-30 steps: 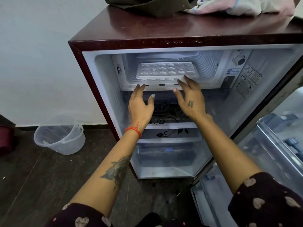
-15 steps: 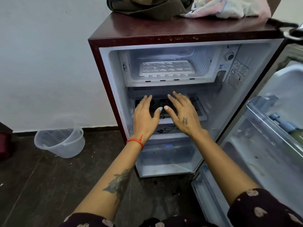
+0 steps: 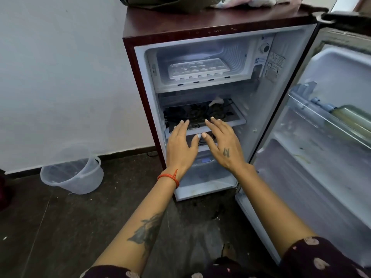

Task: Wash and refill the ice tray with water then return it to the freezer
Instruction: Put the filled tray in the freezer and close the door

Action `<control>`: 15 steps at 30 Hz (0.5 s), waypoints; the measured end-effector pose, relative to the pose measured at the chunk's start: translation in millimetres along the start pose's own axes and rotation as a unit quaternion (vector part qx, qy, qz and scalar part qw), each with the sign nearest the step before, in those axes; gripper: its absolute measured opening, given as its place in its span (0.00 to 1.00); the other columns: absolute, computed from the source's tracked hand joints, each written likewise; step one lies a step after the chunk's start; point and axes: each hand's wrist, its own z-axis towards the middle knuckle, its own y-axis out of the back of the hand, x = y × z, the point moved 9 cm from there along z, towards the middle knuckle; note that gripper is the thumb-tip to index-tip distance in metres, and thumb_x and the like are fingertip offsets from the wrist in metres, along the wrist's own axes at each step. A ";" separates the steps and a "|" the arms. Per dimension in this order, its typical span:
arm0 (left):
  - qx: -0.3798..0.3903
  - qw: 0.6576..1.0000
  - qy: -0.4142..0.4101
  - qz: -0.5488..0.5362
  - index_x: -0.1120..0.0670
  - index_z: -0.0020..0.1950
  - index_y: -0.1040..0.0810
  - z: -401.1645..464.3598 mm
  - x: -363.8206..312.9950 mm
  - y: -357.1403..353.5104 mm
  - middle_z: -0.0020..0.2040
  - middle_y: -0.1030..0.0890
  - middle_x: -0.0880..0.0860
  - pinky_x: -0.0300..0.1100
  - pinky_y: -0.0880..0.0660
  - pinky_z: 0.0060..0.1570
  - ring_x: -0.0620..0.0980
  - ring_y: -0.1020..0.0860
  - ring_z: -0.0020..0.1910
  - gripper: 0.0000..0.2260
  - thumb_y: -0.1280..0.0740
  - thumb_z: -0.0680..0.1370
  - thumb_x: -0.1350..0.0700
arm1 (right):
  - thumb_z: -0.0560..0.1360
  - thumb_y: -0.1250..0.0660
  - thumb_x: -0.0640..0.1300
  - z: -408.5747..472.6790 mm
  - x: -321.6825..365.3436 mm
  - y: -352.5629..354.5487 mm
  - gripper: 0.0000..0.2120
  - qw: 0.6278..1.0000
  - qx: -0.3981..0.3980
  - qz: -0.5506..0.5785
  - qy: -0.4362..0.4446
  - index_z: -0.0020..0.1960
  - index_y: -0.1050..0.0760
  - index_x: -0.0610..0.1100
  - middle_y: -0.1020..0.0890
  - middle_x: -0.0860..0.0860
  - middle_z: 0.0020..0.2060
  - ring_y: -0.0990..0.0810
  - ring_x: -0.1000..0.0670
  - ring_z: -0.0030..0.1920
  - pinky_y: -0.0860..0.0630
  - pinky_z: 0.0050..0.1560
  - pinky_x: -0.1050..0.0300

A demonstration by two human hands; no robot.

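A white ice tray (image 3: 197, 68) lies flat inside the freezer compartment (image 3: 239, 57) at the top of a small open fridge (image 3: 200, 27). My left hand (image 3: 180, 146) and my right hand (image 3: 222, 144) hang side by side in front of the shelf below the freezer, well under the tray. The fingers of both are straight and spread, and they hold nothing. Neither hand touches the tray.
The fridge door (image 3: 325, 137) stands open at the right, with a bottle (image 3: 353, 118) in its upper rack. A glass shelf (image 3: 239, 120) with a dark pattern sits under the freezer. A clear plastic bucket (image 3: 72, 173) stands on the dark floor at the left. Cloth lies on the fridge top.
Both hands have drawn back and down from the freezer's front edge to the shelf level below. The ice tray stays in the freezer. The view has pulled back and shifted left.
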 end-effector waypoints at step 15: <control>-0.011 0.999 0.013 -0.036 0.56 0.74 0.36 -97.8 -21.5 8.6 0.74 0.34 0.54 0.45 0.40 0.73 0.50 0.39 0.75 0.23 0.37 0.80 0.52 | 0.78 0.46 0.56 -93.2 18.6 16.0 0.26 0.999 -0.005 0.047 -0.010 0.72 0.33 0.45 0.33 0.48 0.72 0.40 0.49 0.74 0.46 0.71 0.58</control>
